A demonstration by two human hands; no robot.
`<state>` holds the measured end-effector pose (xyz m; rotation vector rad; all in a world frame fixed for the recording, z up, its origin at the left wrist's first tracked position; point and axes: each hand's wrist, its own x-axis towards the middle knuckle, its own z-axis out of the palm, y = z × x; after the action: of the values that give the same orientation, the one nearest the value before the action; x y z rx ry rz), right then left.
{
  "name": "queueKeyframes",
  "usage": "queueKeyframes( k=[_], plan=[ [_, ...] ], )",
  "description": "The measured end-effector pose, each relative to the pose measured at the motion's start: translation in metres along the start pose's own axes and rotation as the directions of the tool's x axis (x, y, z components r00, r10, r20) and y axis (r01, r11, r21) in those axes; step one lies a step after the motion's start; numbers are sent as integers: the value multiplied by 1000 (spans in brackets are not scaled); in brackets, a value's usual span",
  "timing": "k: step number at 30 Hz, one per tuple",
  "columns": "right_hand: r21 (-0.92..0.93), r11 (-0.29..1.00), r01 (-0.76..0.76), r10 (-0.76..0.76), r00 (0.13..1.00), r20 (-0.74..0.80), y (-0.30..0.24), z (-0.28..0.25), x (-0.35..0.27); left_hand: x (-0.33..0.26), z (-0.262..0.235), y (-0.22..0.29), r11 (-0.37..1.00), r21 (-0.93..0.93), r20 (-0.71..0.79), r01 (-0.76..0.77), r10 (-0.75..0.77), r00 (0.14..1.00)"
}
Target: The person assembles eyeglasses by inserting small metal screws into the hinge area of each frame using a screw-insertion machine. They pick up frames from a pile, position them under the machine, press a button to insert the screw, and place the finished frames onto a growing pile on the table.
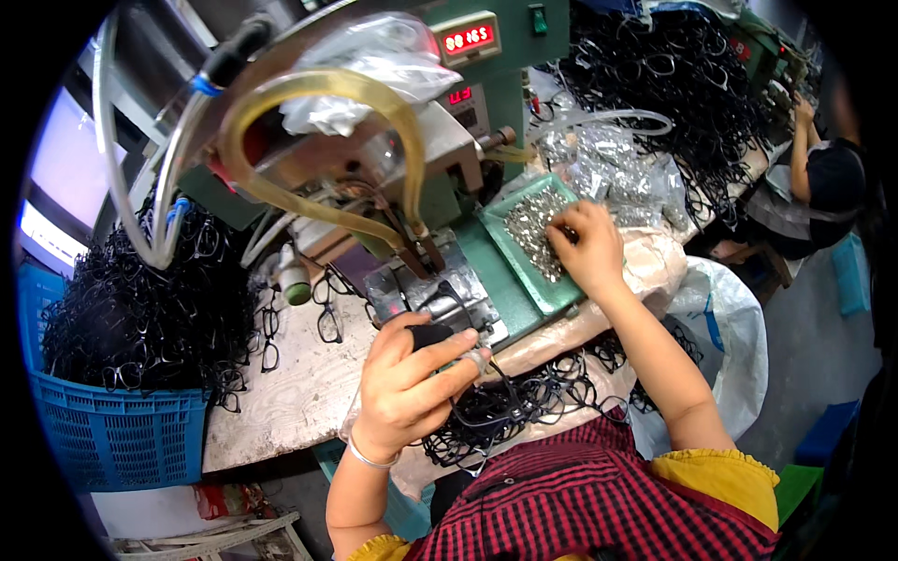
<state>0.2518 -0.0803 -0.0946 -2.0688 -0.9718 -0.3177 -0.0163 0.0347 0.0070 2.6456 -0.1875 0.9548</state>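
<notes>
My left hand [416,383] is closed around a black eyeglass frame [449,304], holding it at the metal fixture of a bench machine. Just above that frame sit the machine's two dark prongs [419,254], with yellowish hoses running to them. Over a green tray [505,245] of small silvery metal parts [535,224], my right hand [587,245] dips its fingertips into the heap with fingers bent together. Whatever those fingertips pinch is too small to make out. More black eyeglass frames [486,411] lie in a pile between my body and the machine.
A blue crate [122,430] heaped with black frames stands on the left. Further frames [655,70] pile up at the back right, beside clear bags of metal parts [617,168]. A white sack [734,327] stands right of my arm. Another person [823,187] works at far right.
</notes>
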Motion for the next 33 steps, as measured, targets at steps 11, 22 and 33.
queueKeyframes(
  k=[11, 22, 33],
  plan=[
    [46, 876, 481, -477, 876, -66, -3, 15, 30, -77, -13, -15, 938, 75, -356, 339, -292, 888],
    [184, 973, 139, -137, 990, -24, -8, 7, -10, -107, -72, -29, 572, 326, -493, 752, -576, 652],
    [252, 968, 17, -33, 998, 61, -26, 15, -11, -128, 1, -220, -182, 503, -360, 845, -933, 13]
  ],
)
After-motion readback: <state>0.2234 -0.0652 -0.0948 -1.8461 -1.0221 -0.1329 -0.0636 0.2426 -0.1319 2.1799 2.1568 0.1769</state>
